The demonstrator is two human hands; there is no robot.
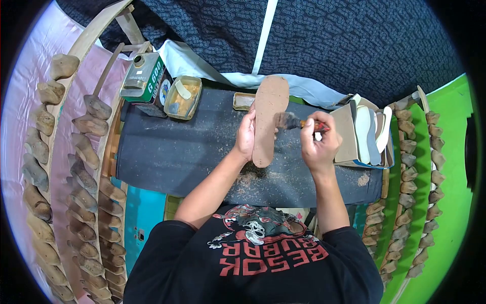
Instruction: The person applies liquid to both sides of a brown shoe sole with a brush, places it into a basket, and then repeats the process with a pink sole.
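My left hand is closed around the left edge of a tan-brown shoe sole, holding it upright over the table. Its fingers wrap behind the sole, with fingertips showing at the right edge. In my right hand is a brush with a red and black handle, gripped between thumb and fingers. The dark, worn bristles meet the right edge of the sole near its middle.
Brown shavings litter the dark table. At the back left stand a glue can and a tub. A box of white and grey insoles sits at the right. Wooden shoe lasts line racks on both sides.
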